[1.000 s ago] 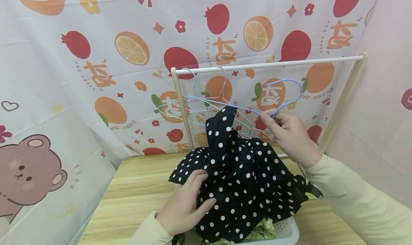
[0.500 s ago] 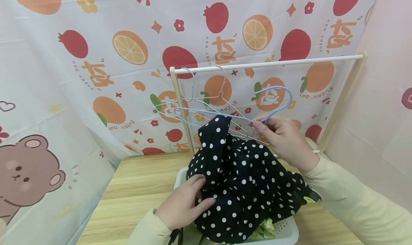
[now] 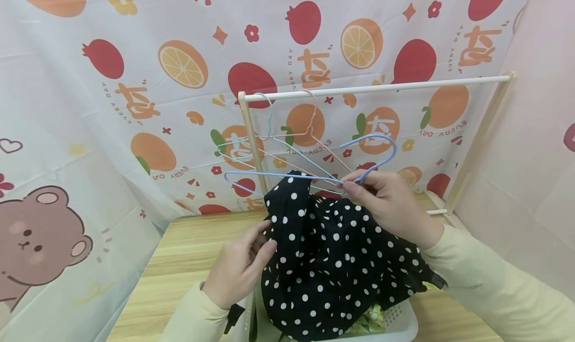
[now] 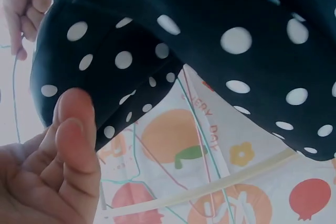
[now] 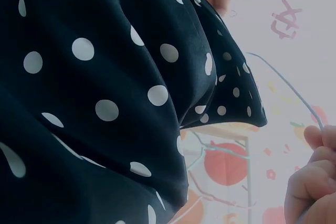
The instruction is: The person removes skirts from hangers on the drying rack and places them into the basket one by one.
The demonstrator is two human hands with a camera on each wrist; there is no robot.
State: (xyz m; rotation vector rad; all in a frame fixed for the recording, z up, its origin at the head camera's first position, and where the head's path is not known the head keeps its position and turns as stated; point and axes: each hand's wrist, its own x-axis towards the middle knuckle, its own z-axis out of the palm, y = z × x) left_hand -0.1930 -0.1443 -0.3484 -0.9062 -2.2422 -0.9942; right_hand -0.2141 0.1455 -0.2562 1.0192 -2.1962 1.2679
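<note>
A black polka-dot garment [image 3: 332, 262] is bunched over a white basket [image 3: 404, 327]; its cut cannot be told. At its left edge, my left hand [image 3: 240, 269] pinches the cloth between thumb and curled fingers; fingertips [image 4: 73, 106] show against the fabric in the left wrist view. Beside the garment's upper right, my right hand [image 3: 393, 204] grips a blue clothes hanger [image 3: 382, 136] near the base of its hook. The hanger's long arm reaches left across the raised top of the garment, with its rounded end out past the cloth.
Behind stands a rack with a white rail [image 3: 382, 88] and wooden posts. A green hanger [image 3: 270, 115] and a pink hanger [image 3: 311, 115] hang at its left end. Yellow patterned cloth [image 3: 369, 319] lies in the basket on a wooden table [image 3: 179, 272].
My right hand has lowered the blue hanger and brought it leftward and nearer. My left hand has shifted left along the garment, whose raised part is now lower and further left.
</note>
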